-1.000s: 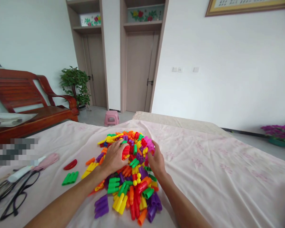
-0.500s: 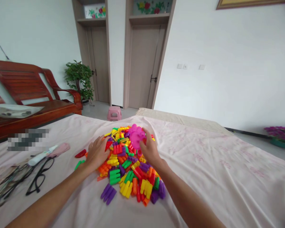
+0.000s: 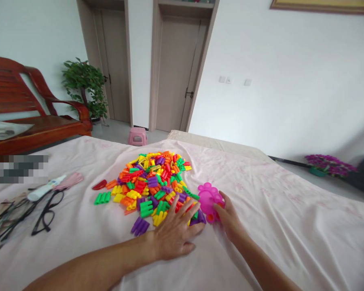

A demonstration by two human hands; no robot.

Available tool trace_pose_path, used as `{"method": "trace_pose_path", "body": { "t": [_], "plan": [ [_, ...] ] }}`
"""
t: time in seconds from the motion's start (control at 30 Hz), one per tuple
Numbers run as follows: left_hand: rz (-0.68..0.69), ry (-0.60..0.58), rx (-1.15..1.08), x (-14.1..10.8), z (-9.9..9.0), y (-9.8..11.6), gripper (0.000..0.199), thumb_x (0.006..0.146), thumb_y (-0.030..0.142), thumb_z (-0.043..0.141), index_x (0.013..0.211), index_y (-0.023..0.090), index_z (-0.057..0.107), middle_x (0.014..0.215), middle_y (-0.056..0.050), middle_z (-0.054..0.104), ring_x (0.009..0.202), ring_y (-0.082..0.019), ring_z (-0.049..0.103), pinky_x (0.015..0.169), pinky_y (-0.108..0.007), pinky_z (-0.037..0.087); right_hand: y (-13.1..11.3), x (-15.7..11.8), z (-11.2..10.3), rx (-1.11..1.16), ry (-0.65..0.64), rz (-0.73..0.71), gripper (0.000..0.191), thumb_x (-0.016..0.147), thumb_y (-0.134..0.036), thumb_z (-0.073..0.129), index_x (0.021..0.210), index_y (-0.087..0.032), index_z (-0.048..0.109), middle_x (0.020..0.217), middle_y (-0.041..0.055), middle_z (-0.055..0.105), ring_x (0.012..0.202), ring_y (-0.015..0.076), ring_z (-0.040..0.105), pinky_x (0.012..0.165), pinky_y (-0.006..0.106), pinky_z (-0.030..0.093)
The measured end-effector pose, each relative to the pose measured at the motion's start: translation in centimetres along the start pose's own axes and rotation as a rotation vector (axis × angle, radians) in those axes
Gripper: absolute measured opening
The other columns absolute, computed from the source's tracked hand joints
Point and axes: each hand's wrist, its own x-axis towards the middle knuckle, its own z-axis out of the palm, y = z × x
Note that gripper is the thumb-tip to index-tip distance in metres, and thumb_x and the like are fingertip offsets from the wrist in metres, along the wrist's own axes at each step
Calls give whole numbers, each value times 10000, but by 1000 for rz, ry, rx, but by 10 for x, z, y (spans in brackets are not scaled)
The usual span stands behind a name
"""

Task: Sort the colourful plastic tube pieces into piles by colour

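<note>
A heap of colourful plastic tube-shaped building blocks (image 3: 153,182) lies on the bed sheet. My left hand (image 3: 177,230) rests palm down on the near right edge of the heap, fingers spread and touching some blocks. Just right of the heap, my right hand (image 3: 230,218) grips a bright pink flower-shaped plastic piece (image 3: 206,202) by its right side, thumb on top. Some orange shows at the piece's lower right, partly hidden by my fingers. A purple block (image 3: 140,226) sits at the near edge, and a green block (image 3: 102,198) lies apart on the left.
Black-framed glasses (image 3: 47,214), a white tube (image 3: 45,189) and a pink cloth item (image 3: 68,180) lie at left on the pale sheet (image 3: 269,226). Beyond stand a wooden bench (image 3: 15,117), a pink stool (image 3: 137,136) and a potted plant (image 3: 85,89).
My right hand has moved the pink piece from over the heap toward me and to the right. My left hand has swung from the heap's left side to its near right edge. The view has shifted.
</note>
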Motion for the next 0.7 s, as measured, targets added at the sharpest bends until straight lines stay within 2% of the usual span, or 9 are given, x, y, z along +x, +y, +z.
{"method": "trace_pose_path", "body": {
  "t": [0.07,0.17,0.37,0.53,0.7],
  "plan": [
    [-3,35,18,13,5,-6,509,890,467,601,1369,303,548,1636,-137,282,1508,-357,232,1186,-692,55,-5,-10,13,79,-70,2,624,752,-352,648,1343,-195,527,1260,120,675,1108,291,664,938,452,554],
    [-56,85,71,20,5,-20,425,930,428,543,1315,253,582,1592,-154,359,1491,-347,277,1199,-676,53,-20,-19,39,133,-143,21,610,785,-341,628,1364,-198,502,1262,117,674,1087,267,673,941,437,552],
    [-221,121,126,-2,-10,-53,405,900,341,579,1296,255,583,1534,-134,457,1443,-312,369,1217,-630,104,-46,-11,93,170,-252,-68,534,803,-300,614,1318,-190,521,1244,122,682,1076,250,677,926,414,560],
    [-340,194,211,-21,-28,-79,367,887,251,546,1248,252,612,1539,-109,472,1432,-293,395,1225,-600,110,-69,3,125,15,-353,-271,581,823,-195,541,1399,-235,469,1191,79,709,1005,234,701,910,430,567],
    [-612,261,378,-37,-51,-116,336,854,182,521,1158,215,659,1462,-149,546,1395,-344,436,1195,-640,134,-100,20,140,-92,-398,-557,615,891,-185,492,1491,-281,403,1375,85,620,1215,262,620,1041,485,494]
  ]
}}
